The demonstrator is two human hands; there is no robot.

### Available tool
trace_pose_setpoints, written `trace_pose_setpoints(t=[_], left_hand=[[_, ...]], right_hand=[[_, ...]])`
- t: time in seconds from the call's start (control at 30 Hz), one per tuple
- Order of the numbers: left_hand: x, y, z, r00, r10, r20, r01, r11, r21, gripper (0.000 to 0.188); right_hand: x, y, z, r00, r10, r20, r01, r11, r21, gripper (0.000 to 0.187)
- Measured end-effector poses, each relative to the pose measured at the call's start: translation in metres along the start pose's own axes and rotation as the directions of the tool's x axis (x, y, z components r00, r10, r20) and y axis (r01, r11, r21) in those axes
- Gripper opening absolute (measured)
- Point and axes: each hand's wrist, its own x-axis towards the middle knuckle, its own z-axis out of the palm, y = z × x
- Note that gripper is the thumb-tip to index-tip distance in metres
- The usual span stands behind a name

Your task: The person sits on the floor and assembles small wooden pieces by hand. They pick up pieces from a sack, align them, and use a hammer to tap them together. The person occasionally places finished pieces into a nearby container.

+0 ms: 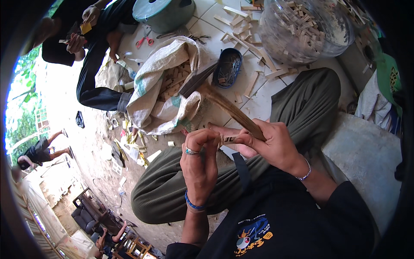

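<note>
My right hand (276, 144) is closed around the wooden handle (233, 110) of a hammer (199, 81). The hammer's metal head points up and left, over the edge of a white woven sack (148, 71). Between my hands is a small pale wooden piece (227, 139) with dark marks on it. My right thumb and fingers hold its right side. My left hand (198, 162) pinches the other end, its fingers curled and a ring on one of them. Its fingertips partly hide the piece. Small wooden pieces (174, 80) lie inside the sack.
A dark blue tray (229, 65) of nails sits beyond the hammer. A clear plastic bag (276, 43) bulges with wooden pieces at the far right. Loose sticks (237, 19), red scissors (145, 41) and a green plastic stool (166, 15) are around. A co-worker's hands (88, 26) hold something yellow.
</note>
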Motion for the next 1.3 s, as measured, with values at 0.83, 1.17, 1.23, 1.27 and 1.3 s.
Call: trace_pose_setpoints(t=[0.83, 1.17, 1.23, 1.27, 1.3], left_hand=[[-0.013, -0.007, 0.007, 0.929, -0.281, 0.240, 0.351, 0.471, -0.810, 0.051], [-0.006, -0.016, 0.016, 0.921, -0.390, 0.018, 0.150, 0.310, -0.939, 0.031], [-0.003, -0.016, -0.007, 0.929, -0.368, -0.043, 0.151, 0.482, -0.863, 0.034], [-0.005, -0.014, -0.019, 0.949, -0.307, -0.077, 0.157, 0.669, -0.726, 0.033], [-0.007, -0.011, -0.031, 0.965, -0.245, -0.092, 0.156, 0.820, -0.551, 0.033]], right_hand=[[-0.005, -0.011, -0.003, 0.866, 0.377, 0.328, -0.489, 0.777, 0.396, 0.030], [-0.013, -0.010, -0.012, 0.980, 0.193, 0.038, -0.193, 0.981, -0.005, 0.032], [-0.010, -0.012, -0.024, 0.999, 0.041, 0.017, -0.036, 0.978, -0.205, 0.029], [-0.005, -0.015, -0.030, 0.996, -0.084, 0.024, 0.087, 0.942, -0.324, 0.030], [-0.001, -0.018, -0.036, 0.970, -0.241, 0.040, 0.234, 0.872, -0.430, 0.031]])
